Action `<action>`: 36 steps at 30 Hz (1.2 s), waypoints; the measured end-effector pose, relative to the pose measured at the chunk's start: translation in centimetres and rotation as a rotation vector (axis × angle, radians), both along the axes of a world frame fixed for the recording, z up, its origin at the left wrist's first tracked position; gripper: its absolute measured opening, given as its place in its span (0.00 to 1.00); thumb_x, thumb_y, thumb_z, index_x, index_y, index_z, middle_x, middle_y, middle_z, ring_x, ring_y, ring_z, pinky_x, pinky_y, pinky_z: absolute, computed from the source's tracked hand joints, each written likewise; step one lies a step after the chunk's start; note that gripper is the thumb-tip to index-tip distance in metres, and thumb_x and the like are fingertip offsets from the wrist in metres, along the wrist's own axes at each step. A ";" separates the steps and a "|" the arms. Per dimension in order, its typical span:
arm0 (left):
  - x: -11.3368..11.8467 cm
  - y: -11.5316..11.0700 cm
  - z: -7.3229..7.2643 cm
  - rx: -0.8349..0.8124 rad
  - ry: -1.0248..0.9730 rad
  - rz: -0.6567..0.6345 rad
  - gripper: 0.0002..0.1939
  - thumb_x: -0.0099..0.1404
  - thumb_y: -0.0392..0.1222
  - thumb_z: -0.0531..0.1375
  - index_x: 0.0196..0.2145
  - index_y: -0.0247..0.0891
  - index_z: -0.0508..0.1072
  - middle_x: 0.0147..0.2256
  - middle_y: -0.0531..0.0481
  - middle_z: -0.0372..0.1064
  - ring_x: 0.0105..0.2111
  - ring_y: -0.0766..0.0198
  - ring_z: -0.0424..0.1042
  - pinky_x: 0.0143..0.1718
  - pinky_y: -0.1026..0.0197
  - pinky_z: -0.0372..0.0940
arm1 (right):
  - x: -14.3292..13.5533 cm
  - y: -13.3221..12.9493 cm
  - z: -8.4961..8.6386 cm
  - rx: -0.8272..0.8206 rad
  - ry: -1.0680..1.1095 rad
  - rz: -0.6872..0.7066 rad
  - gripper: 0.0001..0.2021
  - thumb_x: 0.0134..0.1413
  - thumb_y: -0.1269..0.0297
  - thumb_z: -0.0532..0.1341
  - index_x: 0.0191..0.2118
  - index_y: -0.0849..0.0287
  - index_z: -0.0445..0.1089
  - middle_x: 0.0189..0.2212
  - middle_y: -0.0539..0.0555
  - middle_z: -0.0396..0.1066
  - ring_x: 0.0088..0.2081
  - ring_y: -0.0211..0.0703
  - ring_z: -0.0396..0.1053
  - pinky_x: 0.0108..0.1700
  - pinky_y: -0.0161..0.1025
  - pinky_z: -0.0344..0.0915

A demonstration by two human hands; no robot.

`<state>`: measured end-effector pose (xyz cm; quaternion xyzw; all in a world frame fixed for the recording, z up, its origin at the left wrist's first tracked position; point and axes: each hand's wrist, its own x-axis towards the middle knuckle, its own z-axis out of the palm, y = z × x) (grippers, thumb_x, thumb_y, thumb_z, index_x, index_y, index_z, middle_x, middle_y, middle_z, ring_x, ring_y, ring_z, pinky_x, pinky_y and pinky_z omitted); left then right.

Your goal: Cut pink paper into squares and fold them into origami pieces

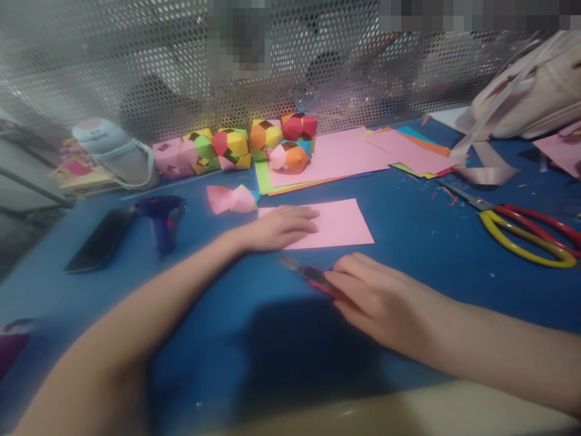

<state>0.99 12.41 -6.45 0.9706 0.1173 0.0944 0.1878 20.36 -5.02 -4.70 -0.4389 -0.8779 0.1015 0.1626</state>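
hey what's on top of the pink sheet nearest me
Your left hand lies across the left part of the pink sheet; the paper beneath the hand is covered.

Rectangular paper sheet [342, 223], plain pale pink. Slim hand-held cutter [320, 278], red and dark grey, blade silvery. Faceted folded-paper balls [231, 145], multicoloured: pink, lime green, yellow, red, orange, touches of blue. Small folded-paper piece [236, 198], chiefly pink, blue at one end. Layered flat paper stack [340, 154], pink uppermost, lime and orange edges. Large metal scissors [492, 209], one handle loop yellow, the other red. Pistol-shaped tool [163, 221], dark blue, red trigger. Flat rectangular phone [102, 242], black. Desk [218, 284], solid blue. Perforated metal screen [190, 54], grey, patterned with round holes.
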 end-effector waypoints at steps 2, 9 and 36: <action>-0.1 -0.1 0.0 -0.038 -0.012 0.020 0.17 0.69 0.43 0.50 0.50 0.35 0.71 0.59 0.38 0.62 0.60 0.56 0.59 0.60 0.49 0.56 | 0.3 -0.3 0.1 -0.044 0.022 -0.003 0.07 0.56 0.74 0.54 0.37 0.60 0.69 0.31 0.54 0.65 0.33 0.42 0.64 0.32 0.38 0.63; -0.8 -0.1 1.1 -0.020 0.019 0.189 0.22 0.65 0.49 0.56 0.53 0.34 0.68 0.61 0.35 0.57 0.62 0.53 0.56 0.61 0.48 0.53 | 2.1 -0.9 0.0 -0.047 0.052 -0.034 0.10 0.60 0.72 0.52 0.44 0.62 0.68 0.34 0.56 0.65 0.36 0.44 0.64 0.37 0.42 0.65; -1.8 -0.2 2.9 -0.098 0.221 0.248 0.42 0.52 0.58 0.65 0.60 0.38 0.61 0.64 0.38 0.50 0.64 0.48 0.50 0.63 0.47 0.47 | 3.2 -1.4 -0.1 0.069 0.012 -0.109 0.10 0.61 0.70 0.51 0.38 0.62 0.70 0.34 0.58 0.67 0.36 0.45 0.66 0.37 0.42 0.65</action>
